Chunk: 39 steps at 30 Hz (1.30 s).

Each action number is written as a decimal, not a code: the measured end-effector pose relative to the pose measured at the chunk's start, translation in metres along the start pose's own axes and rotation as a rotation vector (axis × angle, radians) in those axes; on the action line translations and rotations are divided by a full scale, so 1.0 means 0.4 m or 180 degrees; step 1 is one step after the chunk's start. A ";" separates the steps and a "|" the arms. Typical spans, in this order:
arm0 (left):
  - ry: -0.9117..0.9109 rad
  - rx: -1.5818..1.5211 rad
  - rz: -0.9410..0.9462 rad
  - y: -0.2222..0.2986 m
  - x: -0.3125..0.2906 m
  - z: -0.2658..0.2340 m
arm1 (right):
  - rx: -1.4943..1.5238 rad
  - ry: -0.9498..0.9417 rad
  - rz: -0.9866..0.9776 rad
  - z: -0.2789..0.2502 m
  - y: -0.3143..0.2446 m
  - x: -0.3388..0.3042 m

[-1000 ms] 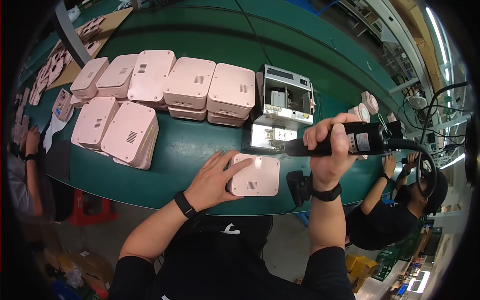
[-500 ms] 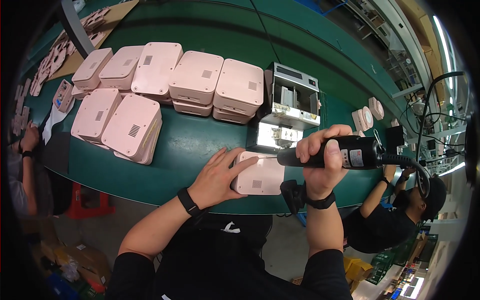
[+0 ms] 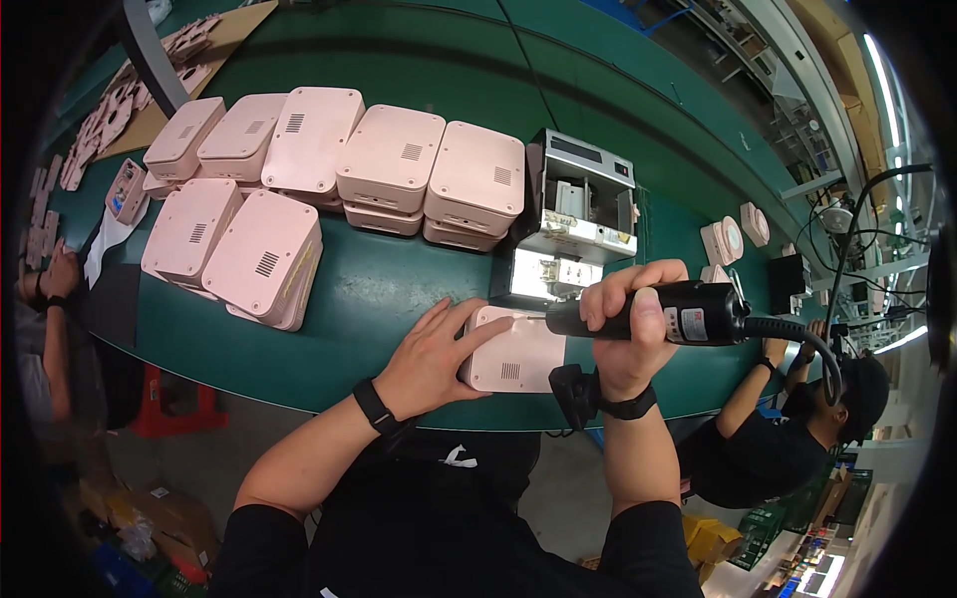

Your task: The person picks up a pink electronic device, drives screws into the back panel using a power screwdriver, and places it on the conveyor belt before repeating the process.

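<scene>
The pink case (image 3: 508,359) lies on the green bench (image 3: 374,279), the left hand (image 3: 424,361) clasping its left side, index finger (image 3: 487,334) across the top; the right hand (image 3: 632,324) is wrapped round the driver (image 3: 670,313). The bit (image 3: 535,318) could skid into that finger or scratch the case — the driver looks slanted, the finger close. The driver's pale label (image 3: 692,324) has print too small to read.
</scene>
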<state>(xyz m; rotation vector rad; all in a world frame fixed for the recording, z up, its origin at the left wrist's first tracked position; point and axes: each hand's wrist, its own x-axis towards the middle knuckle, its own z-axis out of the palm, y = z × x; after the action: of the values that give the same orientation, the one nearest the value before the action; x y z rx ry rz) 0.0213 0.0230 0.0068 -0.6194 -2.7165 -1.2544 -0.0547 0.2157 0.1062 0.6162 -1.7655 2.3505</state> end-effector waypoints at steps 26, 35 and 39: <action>-0.0105 -0.0101 0.0146 0.030 0.029 0.046 | 0.0221 -0.0413 0.0054 0.066 -0.073 -0.014; -0.0082 -0.0057 0.0250 0.024 0.026 0.054 | 0.0376 -0.0395 0.0286 0.064 -0.026 -0.018; 0.0011 -0.0131 0.0277 0.027 0.030 0.053 | 0.0304 -0.0397 0.0251 0.064 -0.021 -0.022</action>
<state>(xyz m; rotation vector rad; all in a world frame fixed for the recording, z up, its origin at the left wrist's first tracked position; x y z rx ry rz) 0.0166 0.0490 0.0036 -0.7307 -2.6358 -1.2923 -0.0379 0.1953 0.1159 0.7347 -1.7665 2.5129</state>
